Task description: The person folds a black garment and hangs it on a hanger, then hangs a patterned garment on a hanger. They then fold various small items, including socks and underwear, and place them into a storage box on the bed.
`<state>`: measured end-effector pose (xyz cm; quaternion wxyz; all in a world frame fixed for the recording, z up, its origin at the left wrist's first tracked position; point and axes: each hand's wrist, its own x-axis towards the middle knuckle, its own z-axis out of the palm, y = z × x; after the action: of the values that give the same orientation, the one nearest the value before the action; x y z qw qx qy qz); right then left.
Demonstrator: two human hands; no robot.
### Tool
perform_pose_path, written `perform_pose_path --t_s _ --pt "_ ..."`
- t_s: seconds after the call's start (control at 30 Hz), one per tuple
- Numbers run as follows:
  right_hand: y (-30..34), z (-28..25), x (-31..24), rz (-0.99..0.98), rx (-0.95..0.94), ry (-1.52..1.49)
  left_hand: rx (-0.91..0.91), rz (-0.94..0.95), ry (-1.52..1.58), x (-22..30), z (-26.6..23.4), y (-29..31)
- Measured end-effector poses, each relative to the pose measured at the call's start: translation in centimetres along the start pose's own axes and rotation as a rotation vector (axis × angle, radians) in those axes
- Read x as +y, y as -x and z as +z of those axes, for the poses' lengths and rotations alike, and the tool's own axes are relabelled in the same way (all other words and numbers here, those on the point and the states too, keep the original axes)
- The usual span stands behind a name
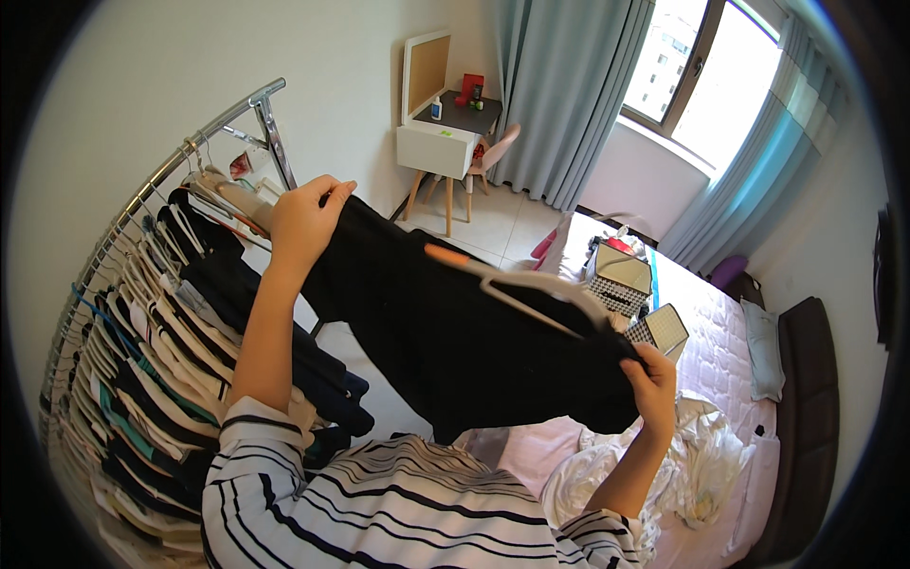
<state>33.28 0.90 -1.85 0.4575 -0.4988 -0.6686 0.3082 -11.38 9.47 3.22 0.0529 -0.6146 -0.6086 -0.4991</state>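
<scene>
A black short garment, which looks like a top, is stretched out in the air in front of me. My left hand is closed on its upper left edge, thumb and fingers pinched together. At the opposite end, my right hand grips the other upper corner, lower than the left. A pale hanger with an orange strip lies in the garment's opening, partly covered by the black cloth. Whether its hook shows cannot be made out.
On my left stands a chrome clothes rack packed with hanging clothes. To the right is a bed with checked storage boxes and rumpled white bedding. A small desk and pink chair stand near the curtain.
</scene>
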Motion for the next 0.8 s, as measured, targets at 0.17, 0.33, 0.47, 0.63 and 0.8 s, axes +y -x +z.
perform_pose_path --t_s 0.17,0.33,0.47,0.63,0.8 --pt "0.9 -0.5 1.2 0.007 0.056 -0.125 -0.048 -0.04 0.336 -1.0 0.6 -0.5" --pt "0.7 -0.3 0.6 0.052 -0.053 0.079 0.038 -0.059 0.735 0.6 0.6 -2.0" --pt "0.6 0.5 1.4 0.006 -0.097 0.157 0.025 -0.011 0.761 2.3 0.4 -2.7" --pt "0.7 1.2 2.7 0.017 0.083 -0.275 -0.081 0.325 0.238 2.4 1.1 -2.0" --pt "0.8 1.8 2.2 -0.005 0.126 -0.205 -0.624 0.023 0.571 3.7 1.1 0.6"
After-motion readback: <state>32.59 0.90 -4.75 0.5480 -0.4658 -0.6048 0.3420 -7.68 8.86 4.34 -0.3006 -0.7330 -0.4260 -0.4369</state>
